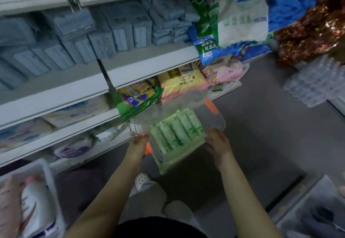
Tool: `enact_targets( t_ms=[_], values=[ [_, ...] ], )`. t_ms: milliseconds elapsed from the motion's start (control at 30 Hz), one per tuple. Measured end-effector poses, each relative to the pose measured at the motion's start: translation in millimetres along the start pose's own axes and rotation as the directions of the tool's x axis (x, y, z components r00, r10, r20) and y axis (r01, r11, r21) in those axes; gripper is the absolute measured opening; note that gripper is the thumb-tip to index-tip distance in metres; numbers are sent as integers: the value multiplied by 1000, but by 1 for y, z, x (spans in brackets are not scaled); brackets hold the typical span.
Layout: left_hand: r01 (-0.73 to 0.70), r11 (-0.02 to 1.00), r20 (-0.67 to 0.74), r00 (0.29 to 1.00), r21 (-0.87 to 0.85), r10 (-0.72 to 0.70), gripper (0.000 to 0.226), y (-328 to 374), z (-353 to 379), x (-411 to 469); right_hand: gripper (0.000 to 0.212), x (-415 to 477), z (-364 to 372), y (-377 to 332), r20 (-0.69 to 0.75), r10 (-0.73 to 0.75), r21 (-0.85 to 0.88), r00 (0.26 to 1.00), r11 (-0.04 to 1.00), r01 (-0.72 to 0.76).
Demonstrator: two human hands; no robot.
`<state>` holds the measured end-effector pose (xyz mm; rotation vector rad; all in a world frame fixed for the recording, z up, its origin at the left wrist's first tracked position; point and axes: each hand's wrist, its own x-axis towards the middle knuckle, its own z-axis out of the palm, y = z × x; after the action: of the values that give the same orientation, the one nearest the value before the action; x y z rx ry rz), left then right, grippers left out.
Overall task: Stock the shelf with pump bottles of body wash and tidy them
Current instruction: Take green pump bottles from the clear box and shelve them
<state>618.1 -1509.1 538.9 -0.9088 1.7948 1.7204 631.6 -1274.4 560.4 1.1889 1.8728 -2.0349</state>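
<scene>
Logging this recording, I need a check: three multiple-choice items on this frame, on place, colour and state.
1. The clear plastic bin with orange latches is: A on the top shelf; B held up before the lower shelves; C inside the white basket.
2. The bottles in it are: A red; B green; C black.
3. The hands: A both hold the bin; B one holds it; C both hang idle.
B, it is off the grey floor; B, green shows through the plastic; A, left hand and right hand grip its sides.
</scene>
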Motion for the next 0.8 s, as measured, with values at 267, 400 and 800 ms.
enact_targets(
  t_ms=[267,400,800],
  values=[
    [84,996,-130,988,17,-81,42,-8,20,48,22,80,24,-2,79,-49,-219,996,974,65],
    [196,978,-225,952,-66,-206,57,-29,32,64,26,125,19,-2,92,27,-396,995,918,12],
    [274,870,-519,715,-409,-469,71,-76,105,111,72,275,-11,28,143,162,-776,976,631,9]
  ],
)
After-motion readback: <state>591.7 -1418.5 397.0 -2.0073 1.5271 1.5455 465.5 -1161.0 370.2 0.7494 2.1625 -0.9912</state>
